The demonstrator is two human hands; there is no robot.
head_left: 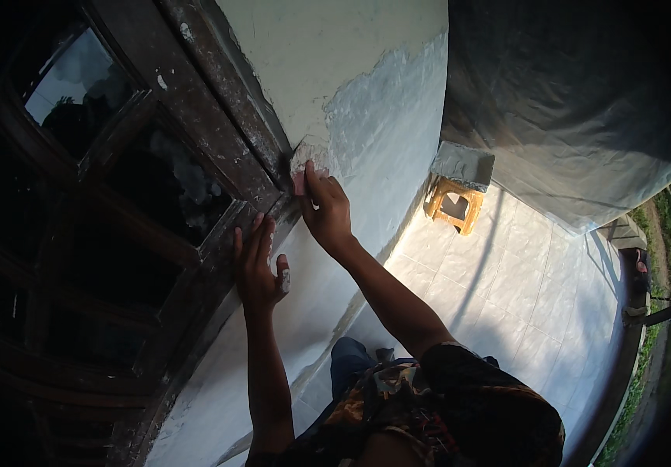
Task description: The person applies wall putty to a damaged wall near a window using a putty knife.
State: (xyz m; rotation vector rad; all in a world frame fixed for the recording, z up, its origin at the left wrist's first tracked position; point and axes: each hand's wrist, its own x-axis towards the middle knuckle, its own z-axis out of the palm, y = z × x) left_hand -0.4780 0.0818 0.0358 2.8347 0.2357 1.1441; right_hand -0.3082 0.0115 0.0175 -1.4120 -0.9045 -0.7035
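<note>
My right hand (326, 210) grips a small putty knife (300, 184) with a pinkish lower part. Its flat, whitish blade lies against the wall (390, 117), right beside the edge of the dark wooden frame (230, 101). Fresh-looking white putty covers an uneven patch of that wall, next to older beige paint. Lower down, my left hand (259, 268) rests flat on the frame with its fingers stretched out and holds nothing. White smears mark its thumb.
Dark glass panes (79, 78) fill the wooden frame on the left. On the tiled floor (507, 272) stands an orange stool (454, 206) bearing a grey, putty-smeared container (464, 165). A dark plastic sheet (561, 117) hangs behind it. Grass borders the far right.
</note>
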